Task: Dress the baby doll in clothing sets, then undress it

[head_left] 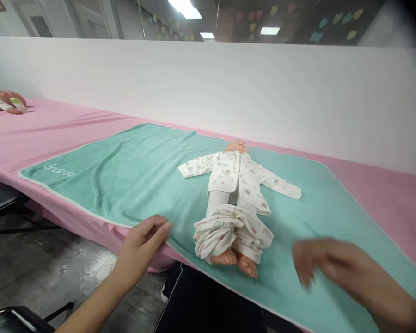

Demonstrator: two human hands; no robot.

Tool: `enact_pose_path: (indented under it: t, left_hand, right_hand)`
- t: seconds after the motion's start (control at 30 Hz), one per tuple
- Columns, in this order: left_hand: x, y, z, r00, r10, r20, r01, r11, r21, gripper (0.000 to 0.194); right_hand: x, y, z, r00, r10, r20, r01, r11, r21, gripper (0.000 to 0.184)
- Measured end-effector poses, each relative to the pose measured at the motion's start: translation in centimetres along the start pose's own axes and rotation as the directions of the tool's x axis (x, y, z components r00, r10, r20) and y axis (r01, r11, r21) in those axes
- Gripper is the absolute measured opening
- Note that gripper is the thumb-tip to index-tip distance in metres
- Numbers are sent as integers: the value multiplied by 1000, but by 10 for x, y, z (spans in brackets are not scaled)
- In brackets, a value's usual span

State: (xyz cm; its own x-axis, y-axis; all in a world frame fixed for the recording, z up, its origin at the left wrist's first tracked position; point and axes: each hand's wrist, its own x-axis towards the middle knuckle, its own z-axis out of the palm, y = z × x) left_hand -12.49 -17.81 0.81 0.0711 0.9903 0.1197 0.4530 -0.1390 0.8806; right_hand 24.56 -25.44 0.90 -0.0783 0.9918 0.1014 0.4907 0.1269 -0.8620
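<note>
A baby doll point(236, 146) lies on its back on a green towel point(142, 171), feet toward me. It wears a white printed jacket point(225, 171), loose at the front with both sleeves spread out. White printed trousers point(218, 229) are bunched round its lower legs, and its bare feet point(247, 266) stick out below. My left hand point(147, 238) is over the towel's near edge, left of the trousers, fingers loosely bent and nothing visible in them. My right hand point(327, 259), smeared by motion, is right of the doll's feet, apart from the trousers.
A pink cloth point(65, 118) covers the long table under the towel. Another doll point(12, 101) lies at the far left. A white wall point(194, 83) with glass above runs behind. Dark chairs point(17, 319) stand at the lower left.
</note>
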Motion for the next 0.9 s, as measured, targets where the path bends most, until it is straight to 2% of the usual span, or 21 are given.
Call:
enact_pose_path:
  t: [0.03,0.07,0.1,0.13,0.17,0.2,0.23,0.3,0.37,0.43,0.53,0.6,0.7,0.77,0.83,0.87,0.9]
  left_hand:
    - [12,18,7,995,90,38,-90,996,9,23]
    - [25,34,15,975,208,76,-211,977,35,20]
    - [38,47,24,931,340,133,-350,934,66,19]
    - [52,57,35,860,472,192,-495,864,92,22]
    - [67,63,46,787,574,227,-607,785,123,26]
    - [83,67,58,724,643,251,-686,711,155,32]
    - [98,68,71,690,667,282,-721,667,186,42]
    - [126,65,93,665,667,334,-745,625,234,56]
    - [147,58,109,680,661,318,-733,627,264,44]
    - [161,51,113,748,632,203,-663,696,276,21]
    - [173,40,102,875,480,-63,-458,863,214,11]
    - [182,31,89,917,346,-199,-326,937,128,9]
    - [197,18,73,939,182,-293,-185,983,18,15]
    - [203,13,68,938,137,-319,-142,990,8,23]
    - [202,15,68,918,185,-350,-177,983,55,30]
    - [199,18,69,908,229,-351,-214,973,81,33]
    - [195,22,70,906,273,-324,-258,962,92,34]
  right_hand:
    - [28,-17,1,998,1,66,0,1000,-18,31]
    - [55,-31,5,999,-37,-30,36,999,-34,26]
    - [79,-43,12,988,-123,-95,117,991,-63,22]
    - [100,-50,21,968,-225,-115,209,969,-134,20]
    - [116,-52,31,926,-346,-148,301,918,-259,20]
    - [128,-50,40,875,-455,-164,369,847,-382,22]
    - [137,-45,48,842,-515,-163,390,788,-476,25]
    - [146,-28,57,822,-535,-194,347,741,-574,33]
    - [147,-12,57,841,-478,-252,258,765,-590,41]
    - [146,-3,52,845,-442,-301,196,780,-595,35]
    - [144,-2,38,839,-399,-369,132,809,-572,15]
    - [144,-2,25,823,-329,-463,53,856,-514,12]
    - [145,6,4,744,-191,-640,-96,918,-385,14]
    - [144,11,-8,670,-163,-725,-165,919,-359,23]
    - [144,13,-12,609,-255,-751,-174,881,-441,33]
    - [143,11,-11,604,-326,-727,-145,852,-503,34]
    - [142,8,-8,635,-381,-672,-90,827,-554,30]
